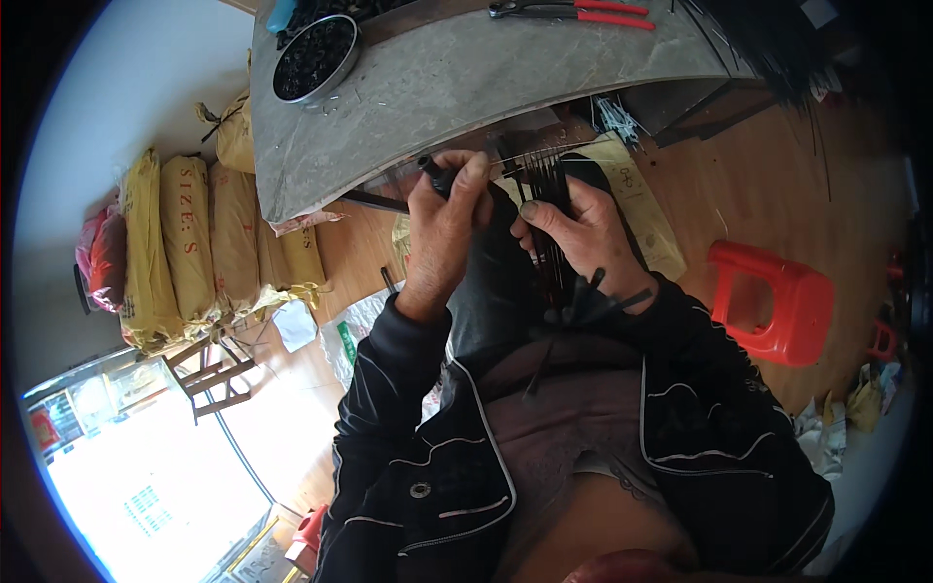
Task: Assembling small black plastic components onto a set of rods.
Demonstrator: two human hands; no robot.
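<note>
Below the grey stone tabletop [466, 87], the left hand [442, 233] closes its fingers around a black-handled tool [436, 176], while the right hand [583, 233] pinches a bundle of thin black strands [546, 194] over the lap.

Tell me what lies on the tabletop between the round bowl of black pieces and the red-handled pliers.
Head view: between the bowl and pliers, only bare grey tabletop shows.
</note>
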